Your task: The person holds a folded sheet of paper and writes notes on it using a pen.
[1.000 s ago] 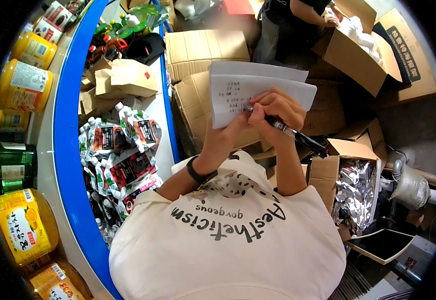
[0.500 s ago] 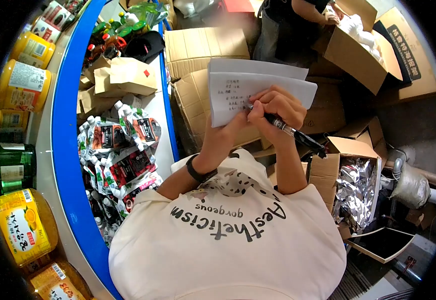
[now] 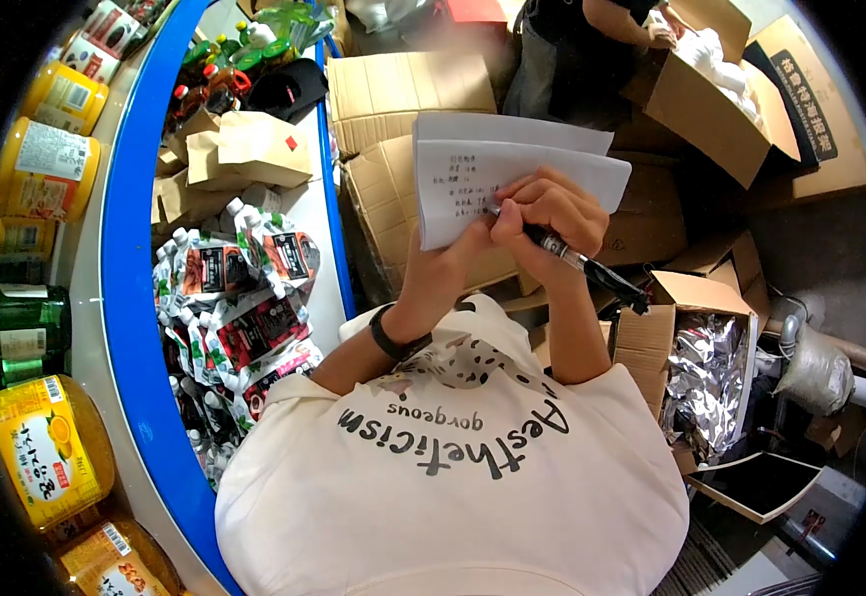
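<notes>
White folded paper [image 3: 453, 214] with several lines of handwriting is held up in front of my chest. My left hand [image 3: 445, 266] grips its lower edge from below, with most of the fingers hidden behind the sheet. A black pen [image 3: 574, 260] is pinched in my right hand [image 3: 557, 214], its tip at the paper near the last written lines. The pen's dark rear end points down and to the right. A black band [image 3: 398, 340] is around my left wrist.
At left, a blue-edged shelf [image 3: 135, 328] holds pouches [image 3: 254, 328], paper bags [image 3: 259, 154] and jars [image 3: 50, 452]. Flattened cardboard [image 3: 408, 94] lies beyond the paper. Top right, another person [image 3: 577, 60] reaches into an open box [image 3: 701, 119]. A box of silver foil [image 3: 706, 382] stands at right.
Both hands and the paper have stayed almost in place, with the sheet shifted very slightly. The pen's tip remains at the lower lines of writing.
</notes>
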Demonstrator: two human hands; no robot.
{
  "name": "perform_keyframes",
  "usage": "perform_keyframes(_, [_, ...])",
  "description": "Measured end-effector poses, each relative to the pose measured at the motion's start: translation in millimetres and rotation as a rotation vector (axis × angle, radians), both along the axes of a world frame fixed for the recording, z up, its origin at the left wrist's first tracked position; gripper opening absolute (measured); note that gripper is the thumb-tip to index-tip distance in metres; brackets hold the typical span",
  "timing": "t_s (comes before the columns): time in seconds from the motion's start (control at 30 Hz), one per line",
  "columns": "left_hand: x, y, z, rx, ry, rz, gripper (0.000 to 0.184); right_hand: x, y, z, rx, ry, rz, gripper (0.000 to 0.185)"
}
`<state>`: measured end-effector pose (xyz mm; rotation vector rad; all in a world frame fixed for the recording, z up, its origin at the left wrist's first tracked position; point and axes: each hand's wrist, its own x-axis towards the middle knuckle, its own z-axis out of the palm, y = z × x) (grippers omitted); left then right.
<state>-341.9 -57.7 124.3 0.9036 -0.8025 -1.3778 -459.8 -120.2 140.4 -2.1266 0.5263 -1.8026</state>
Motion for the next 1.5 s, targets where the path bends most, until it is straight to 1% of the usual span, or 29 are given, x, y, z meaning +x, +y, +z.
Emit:
perform_keyframes(0.13, [-1,0,4,0.022,0.037,-0.002,0.02,1,-1,0,0.021,-0.022,-0.002,0.026])
perform_keyframes(0.23, [1,-1,1,0.002,-0.024,-0.008,0.02,2,-2,-1,0.001,-0.027,0.001,0.026])
perform_keyframes(0.4, [0,-1,-2,0.0,0.002,0.026,0.02,3,-1,0,0.009,-0.017,-0.026,0.026])
perform_keyframes(0.6, [1,-1,-3,-0.005,0.023,0.034,0.021,3,-2,-1,0.014,-0.043,0.011,0.026])
perform_keyframes(0.83, [1,-1,-4,-0.007,-0.002,0.036,0.022,2,-3,-3,0.018,-0.02,0.02,0.025])
perform_keyframes(0.9, [3,-1,-6,0.029,-0.021,0.001,0.024,1,-3,-1,0.02,0.005,0.005,0.026])
perform_keyframes(0.93, [4,-1,-6,0.046,-0.03,-0.017,0.026,0,0,-3,0.11,-0.074,0.007,0.025])
perform_keyframes(1.0, [1,-2,-2,0.025,-0.04,0.024,0.024,-2,5,-8,0.289,-0.233,0.01,0.022])
perform_keyframes(1.07, [1,-4,-1,0.02,0.0,0.033,0.024,-23,-8,-14,0.348,-0.62,0.44,0.015])
perform_keyframes(1.1, [2,-6,-1,0.025,0.046,0.02,0.025,-32,-12,-12,0.34,-0.692,0.374,0.012])
perform_keyframes(1.13, [3,-9,0,0.027,0.094,0.008,0.025,-41,-17,-8,0.33,-0.763,0.308,0.021])
perform_keyframes(1.23, [9,-12,7,0.046,0.174,-0.015,0.028,-72,-21,-1,0.507,-0.683,-0.131,0.03])
perform_keyframes(1.27, [11,-14,5,0.04,0.169,-0.018,0.029,-82,-23,-10,0.554,-0.575,-0.226,0.037])
perform_keyframes(1.37, [15,-22,-6,0.013,0.164,-0.011,0.03,-86,-23,-33,0.798,-0.496,-0.187,0.033])
perform_keyframes(1.4, [15,-23,-7,0.004,0.172,0.002,0.031,-81,-18,-36,0.902,-0.555,-0.082,0.027])
perform_keyframes(1.43, [14,-24,-8,-0.006,0.18,0.013,0.031,-81,-12,-40,1.006,-0.555,-0.008,0.022])
perform_keyframes(1.5, [13,-25,-18,-0.017,0.176,0.055,0.031,-69,-9,-47,1.021,-0.411,-0.076,0.025])
